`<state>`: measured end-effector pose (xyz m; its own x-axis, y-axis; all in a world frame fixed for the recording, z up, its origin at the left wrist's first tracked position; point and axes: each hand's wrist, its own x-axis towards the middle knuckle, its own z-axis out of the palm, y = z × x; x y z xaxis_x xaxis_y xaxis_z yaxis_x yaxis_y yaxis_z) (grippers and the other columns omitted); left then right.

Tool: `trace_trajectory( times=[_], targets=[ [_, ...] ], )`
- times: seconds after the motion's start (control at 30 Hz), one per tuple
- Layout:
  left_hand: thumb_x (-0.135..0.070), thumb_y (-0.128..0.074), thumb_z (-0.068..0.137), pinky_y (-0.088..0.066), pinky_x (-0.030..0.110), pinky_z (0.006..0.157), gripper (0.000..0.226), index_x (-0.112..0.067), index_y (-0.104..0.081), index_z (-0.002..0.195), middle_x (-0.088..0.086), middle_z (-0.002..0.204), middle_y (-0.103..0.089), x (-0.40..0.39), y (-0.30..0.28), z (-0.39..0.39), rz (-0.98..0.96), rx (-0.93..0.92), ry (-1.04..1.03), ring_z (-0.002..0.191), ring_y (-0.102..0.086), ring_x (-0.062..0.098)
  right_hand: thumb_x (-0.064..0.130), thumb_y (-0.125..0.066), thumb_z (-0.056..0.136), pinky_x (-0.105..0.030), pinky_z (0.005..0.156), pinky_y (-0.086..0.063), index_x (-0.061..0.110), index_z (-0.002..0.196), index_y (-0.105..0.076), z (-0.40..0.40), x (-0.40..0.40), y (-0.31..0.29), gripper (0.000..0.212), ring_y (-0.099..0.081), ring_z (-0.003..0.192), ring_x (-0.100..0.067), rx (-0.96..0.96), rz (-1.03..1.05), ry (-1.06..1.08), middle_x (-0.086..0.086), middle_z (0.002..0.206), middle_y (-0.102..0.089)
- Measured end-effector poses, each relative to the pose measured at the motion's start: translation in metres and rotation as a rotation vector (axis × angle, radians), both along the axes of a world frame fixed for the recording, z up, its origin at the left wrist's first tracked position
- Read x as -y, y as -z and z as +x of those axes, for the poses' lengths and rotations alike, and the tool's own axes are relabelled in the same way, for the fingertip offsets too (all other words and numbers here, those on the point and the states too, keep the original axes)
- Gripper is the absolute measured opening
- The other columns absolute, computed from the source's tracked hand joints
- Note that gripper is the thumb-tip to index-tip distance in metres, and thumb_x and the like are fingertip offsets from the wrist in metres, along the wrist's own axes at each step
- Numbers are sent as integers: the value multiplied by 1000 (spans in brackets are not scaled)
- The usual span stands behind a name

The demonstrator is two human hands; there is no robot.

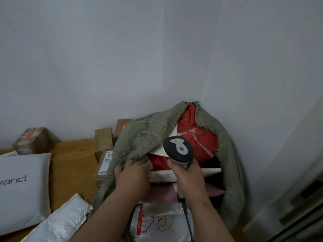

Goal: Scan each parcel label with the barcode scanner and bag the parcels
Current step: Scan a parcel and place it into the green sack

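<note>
Plain grey-white wall [122, 58] behind; wooden tabletop [73, 165] below and left of the hands.

Sack [145, 137]: grey-green woven fabric, frayed rim, standing open directly ahead of both hands, leaning toward the wall corner. Contents: red parcel [195, 142] uppermost, white mailers and a pink one stacked beneath, near the wrists.

Left hand [132, 175]: fingers curled round the sack's near-left rim, holding the mouth open; fingertips partly hidden in the cloth.

Right hand [188, 175]: closed round the handle of the barcode scanner [178, 150]; dark head with white panel raised just above the thumb, facing into the sack; black cable trailing down past the wrist.

Unbagged stock, left of the left hand: white "vancl" mailer [22, 187], bubble mailer [59, 222] nearest the forearm, brown carton with label [104, 163] just beside the sack, further cartons [103, 138] behind it, taped box [30, 139] farthest out. Printed white mailer [157, 222] between the forearms; whether inside the sack or in front of it, cannot tell.

Step in hand, judged: bagging phase, sack held open, scanner kept ready. Roughly midway, several parcels inside, several outside.

Next move calls for: release of the rim, reach left to a parcel on the tabletop, label turned up toward the scanner head, then scan and drop into the sack. Slack rim likely to fold shut once released.
</note>
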<state>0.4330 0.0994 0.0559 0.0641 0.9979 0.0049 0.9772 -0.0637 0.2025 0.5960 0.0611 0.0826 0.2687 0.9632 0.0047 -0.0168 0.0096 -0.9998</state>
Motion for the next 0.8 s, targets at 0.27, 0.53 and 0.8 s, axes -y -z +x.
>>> trace_trajectory(
  times=[0.27, 0.53, 0.8],
  targets=[
    [-39, -57, 96, -32, 49, 109, 36, -43, -58, 132, -7, 143, -52, 45, -24, -77, 146, 603, -314, 131, -46, 21, 23, -78, 83, -26, 63, -54, 22, 91, -72, -69, 28, -25, 11, -71, 74, -11, 46, -15, -120, 3, 75, -75],
    [-30, -55, 100, -42, 56, 107, 35, -26, -57, 135, 5, 139, -57, 113, 12, -226, 9, 868, -610, 126, -53, 27, 35, -80, 80, -33, 70, -52, 30, 95, -70, -215, 62, -8, 19, -69, 75, -9, 64, -169, -290, 12, 75, -74],
    [-30, -60, 95, -40, 53, 109, 51, -23, -47, 145, 2, 144, -52, 162, 64, -331, -189, 876, -723, 126, -52, 26, 32, -78, 83, -31, 65, -48, 29, 98, -66, -319, 75, 58, 20, -70, 86, -15, 5, -403, -316, 7, 92, -71]
  ],
)
